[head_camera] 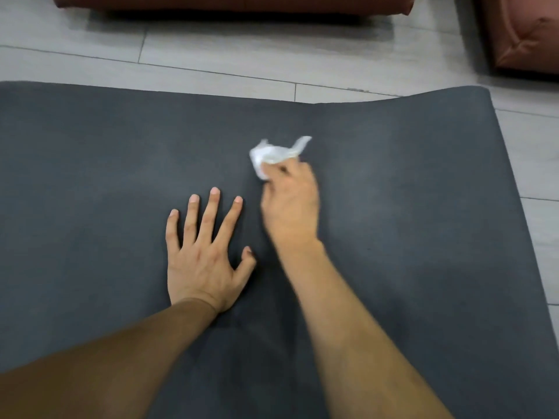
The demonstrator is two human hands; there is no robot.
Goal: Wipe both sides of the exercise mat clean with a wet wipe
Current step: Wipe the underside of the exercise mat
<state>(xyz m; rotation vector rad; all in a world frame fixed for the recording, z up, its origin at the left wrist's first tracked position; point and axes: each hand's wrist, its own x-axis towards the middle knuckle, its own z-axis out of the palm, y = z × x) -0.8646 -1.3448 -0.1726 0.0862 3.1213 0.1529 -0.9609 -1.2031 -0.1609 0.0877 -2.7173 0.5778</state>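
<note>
Here right hand (292, 204) grip pinches crumpled white wet wipe (273, 155) against dark grey exercise mat (90, 176), blurred. Left hand (205, 255) flat, fingers spread, presses mat just beside. Mat lies on grey floor (211, 55).

Left hand (202, 252) is flat on the dark grey exercise mat (408, 237), fingers spread and straight, palm down near the middle. Just to its right and a touch farther out, the right hand (292, 204) pinches a crumpled white wet wipe (272, 154) against the mat, the hand and wipe blurred. Beyond the mat's far edge lies pale grey plank floor (211, 52), with a reddish-brown sofa (236, 3) along the far side and a matching cushioned piece (526, 34) at far right.
</note>
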